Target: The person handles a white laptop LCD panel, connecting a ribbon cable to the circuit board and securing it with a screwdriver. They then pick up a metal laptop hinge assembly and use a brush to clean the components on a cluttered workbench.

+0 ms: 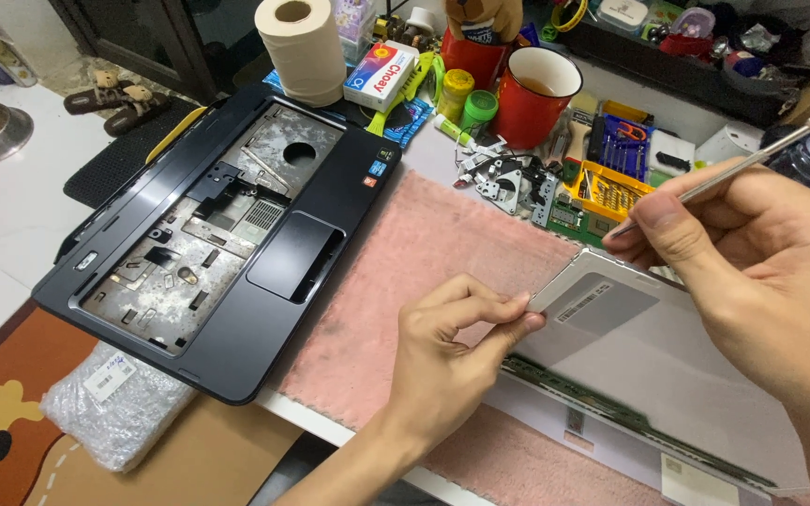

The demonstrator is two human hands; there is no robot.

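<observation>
My left hand (452, 342) pinches the near left corner of a grey laptop screen panel (639, 347) that lies face down on a pink cloth (405, 281). Above the panel's top edge, my right hand (752, 253) holds a thin silver metal tool (733, 173) like a pen, its tip pointing down toward the panel's upper edge. A strip of circuit board runs along the panel's near edge.
A black laptop base (208, 244) with its keyboard removed lies at the left. Behind are a paper roll (302, 47), a red mug (536, 94), a yellow screwdriver-bit case (616, 178), metal hinges (508, 183) and a bubble-wrapped bundle (114, 408) at lower left.
</observation>
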